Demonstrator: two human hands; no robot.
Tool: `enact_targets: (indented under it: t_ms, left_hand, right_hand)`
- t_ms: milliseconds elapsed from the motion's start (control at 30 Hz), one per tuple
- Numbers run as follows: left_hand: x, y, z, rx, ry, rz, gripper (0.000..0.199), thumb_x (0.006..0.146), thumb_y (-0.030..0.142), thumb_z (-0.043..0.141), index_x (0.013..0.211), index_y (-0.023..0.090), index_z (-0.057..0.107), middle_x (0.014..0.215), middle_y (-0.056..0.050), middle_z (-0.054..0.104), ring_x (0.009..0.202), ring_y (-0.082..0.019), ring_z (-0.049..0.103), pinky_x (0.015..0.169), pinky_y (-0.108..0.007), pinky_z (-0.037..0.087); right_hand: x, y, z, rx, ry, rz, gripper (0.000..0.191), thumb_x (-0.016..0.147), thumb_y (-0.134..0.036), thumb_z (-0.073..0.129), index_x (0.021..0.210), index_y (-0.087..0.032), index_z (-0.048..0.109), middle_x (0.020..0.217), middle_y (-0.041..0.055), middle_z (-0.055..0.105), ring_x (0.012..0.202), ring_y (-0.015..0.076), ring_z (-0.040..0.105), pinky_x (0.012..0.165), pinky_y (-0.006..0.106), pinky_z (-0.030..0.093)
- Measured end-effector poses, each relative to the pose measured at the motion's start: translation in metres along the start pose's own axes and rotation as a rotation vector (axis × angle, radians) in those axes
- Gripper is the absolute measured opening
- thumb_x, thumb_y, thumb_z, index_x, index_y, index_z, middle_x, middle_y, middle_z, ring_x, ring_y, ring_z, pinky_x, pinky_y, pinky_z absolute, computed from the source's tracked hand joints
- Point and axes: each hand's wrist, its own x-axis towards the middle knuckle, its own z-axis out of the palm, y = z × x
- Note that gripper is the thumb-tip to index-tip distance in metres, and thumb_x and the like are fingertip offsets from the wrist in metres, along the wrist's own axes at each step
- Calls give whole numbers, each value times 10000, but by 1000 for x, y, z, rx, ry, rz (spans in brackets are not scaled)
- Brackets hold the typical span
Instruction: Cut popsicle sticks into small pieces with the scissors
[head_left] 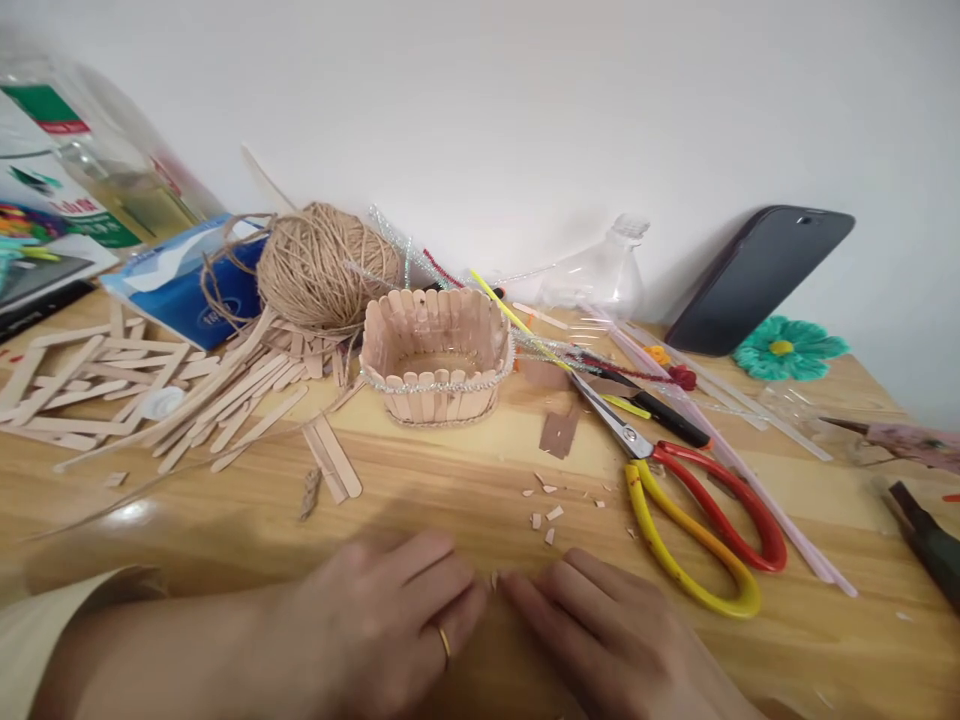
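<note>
At the near edge of the table my left hand (397, 620) and my right hand (607, 635) lie low, fingertips almost meeting. The fingers of both hands are closed and bent downward, and a gold ring is on one left finger. A tiny pale sliver (494, 579) shows between the fingertips; what else they may hold is hidden. Beyond them stands a small oval basket (442, 405) built of craft sticks, with silvery pipe cleaner around its outside. Wood chips (553, 513) lie just past my right hand, near scissors (634, 440) with one red and one yellow handle.
Craft sticks (247, 405) are heaped at left beside a twine ball (330, 265) and a blue packet (217, 310). At right are a phone (757, 280) leaning on the wall, a teal flower (814, 350), pink straws (757, 500) and a cut clear bottle (607, 265).
</note>
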Motion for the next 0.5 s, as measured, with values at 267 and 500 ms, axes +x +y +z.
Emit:
enact_targets:
  t_ms: [267, 500]
  left_hand:
    - [5, -3, -11, -71, -33, 61, 289, 839, 104, 398, 1036, 151, 604, 760, -53, 689, 679, -160, 587, 651, -255, 491]
    - [3, 1, -7, -91, -62, 7, 286, 839, 114, 416, 1046, 166, 607, 794, -49, 705, 679, -159, 599, 679, -261, 493]
  right_hand:
    - [-2, 2, 7, -113, 81, 22, 269, 933, -101, 354, 1012, -141, 608, 606, 11, 631, 528, 137, 558, 434, 247, 422]
    - [6, 0, -2, -78, 12, 70, 293, 918, -65, 406, 821, -156, 668, 532, -19, 618, 459, 98, 571, 415, 208, 453]
